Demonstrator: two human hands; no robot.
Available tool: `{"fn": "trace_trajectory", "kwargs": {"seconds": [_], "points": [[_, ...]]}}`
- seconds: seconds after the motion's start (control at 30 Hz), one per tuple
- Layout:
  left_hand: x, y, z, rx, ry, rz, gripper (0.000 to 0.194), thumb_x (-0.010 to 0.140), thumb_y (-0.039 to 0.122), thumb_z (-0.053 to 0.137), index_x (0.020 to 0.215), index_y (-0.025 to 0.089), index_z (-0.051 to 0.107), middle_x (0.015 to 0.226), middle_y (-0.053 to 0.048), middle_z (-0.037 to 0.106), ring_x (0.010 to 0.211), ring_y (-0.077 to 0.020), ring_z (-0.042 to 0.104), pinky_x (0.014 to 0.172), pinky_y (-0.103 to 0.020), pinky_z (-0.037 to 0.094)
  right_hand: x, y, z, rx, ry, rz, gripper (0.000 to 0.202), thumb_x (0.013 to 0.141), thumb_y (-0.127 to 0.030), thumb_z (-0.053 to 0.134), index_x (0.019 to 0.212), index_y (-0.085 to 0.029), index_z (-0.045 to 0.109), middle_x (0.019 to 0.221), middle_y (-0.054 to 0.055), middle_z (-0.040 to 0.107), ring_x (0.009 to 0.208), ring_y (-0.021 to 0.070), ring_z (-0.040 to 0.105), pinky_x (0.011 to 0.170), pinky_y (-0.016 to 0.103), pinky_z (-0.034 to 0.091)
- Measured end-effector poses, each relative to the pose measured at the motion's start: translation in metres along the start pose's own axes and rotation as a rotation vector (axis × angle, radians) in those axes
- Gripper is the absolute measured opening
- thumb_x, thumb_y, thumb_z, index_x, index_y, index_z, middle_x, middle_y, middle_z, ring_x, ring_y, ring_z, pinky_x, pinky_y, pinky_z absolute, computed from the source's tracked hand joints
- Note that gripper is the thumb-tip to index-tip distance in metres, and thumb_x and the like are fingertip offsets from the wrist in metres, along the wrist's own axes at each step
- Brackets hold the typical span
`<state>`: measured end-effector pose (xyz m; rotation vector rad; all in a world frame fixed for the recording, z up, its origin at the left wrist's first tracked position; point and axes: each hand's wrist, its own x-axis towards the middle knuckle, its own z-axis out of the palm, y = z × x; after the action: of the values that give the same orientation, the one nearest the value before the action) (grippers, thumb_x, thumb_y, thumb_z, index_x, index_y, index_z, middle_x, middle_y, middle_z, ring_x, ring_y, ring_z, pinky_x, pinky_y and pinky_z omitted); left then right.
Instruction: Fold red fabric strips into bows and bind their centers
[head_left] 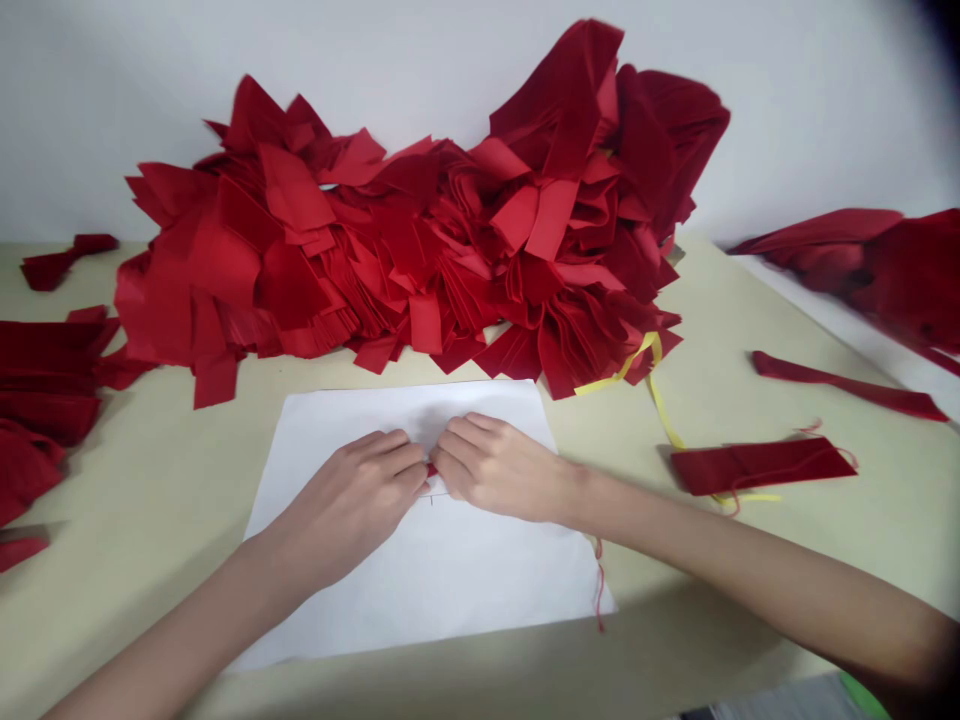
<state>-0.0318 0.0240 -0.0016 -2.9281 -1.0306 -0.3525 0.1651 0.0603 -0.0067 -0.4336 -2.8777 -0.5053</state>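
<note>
My left hand and my right hand meet over a white sheet of paper, fingers curled in and knuckles up. Between their fingertips a small bit of red fabric shows; the hands cover the rest of it. Both hands are closed on this piece, and a short dark line is drawn on the paper just below it. A red thread hangs over the sheet's right edge, below my right forearm.
Behind the paper rises a large heap of red fabric strips. A yellow ribbon trails from its right side toward a flat red strip with thread. A narrow red strip lies farther right. More red fabric sits at left.
</note>
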Motion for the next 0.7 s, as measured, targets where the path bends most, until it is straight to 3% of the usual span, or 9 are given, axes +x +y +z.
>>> {"fn": "trace_trajectory", "kwargs": {"seconds": [0.27,0.43,0.7], "points": [[-0.001,0.004,0.008,0.06,0.087,-0.009,0.026,0.086,0.006,0.042,0.067,0.016,0.057,0.066,-0.005,0.057,0.063,-0.0188,0.05,0.057,-0.034,0.043,-0.001,0.008,0.0,0.23,-0.028,0.094,0.024,0.092,-0.019,0.042,0.078,-0.013,0.06,0.075,0.004,0.058,0.076,0.0164,0.049,0.068,0.03,0.037],[0.0,0.0,0.012,0.052,0.077,-0.025,0.024,0.084,0.005,0.044,0.064,0.015,0.055,0.065,-0.004,0.056,0.063,-0.0183,0.05,0.058,-0.034,0.043,-0.002,0.012,-0.007,0.301,-0.053,0.11,0.034,0.09,-0.041,0.046,0.089,-0.012,0.063,0.081,0.006,0.061,0.082,0.0172,0.049,0.075,0.03,0.039],[0.002,-0.003,0.011,-0.142,0.082,-0.167,0.023,0.085,0.009,0.044,0.068,0.014,0.059,0.065,-0.002,0.057,0.062,-0.0164,0.049,0.058,-0.032,0.042,0.007,0.015,-0.004,0.266,-0.052,0.095,0.025,0.09,-0.023,0.046,0.072,-0.016,0.061,0.073,0.001,0.058,0.072,0.0148,0.045,0.071,0.028,0.034]]}}
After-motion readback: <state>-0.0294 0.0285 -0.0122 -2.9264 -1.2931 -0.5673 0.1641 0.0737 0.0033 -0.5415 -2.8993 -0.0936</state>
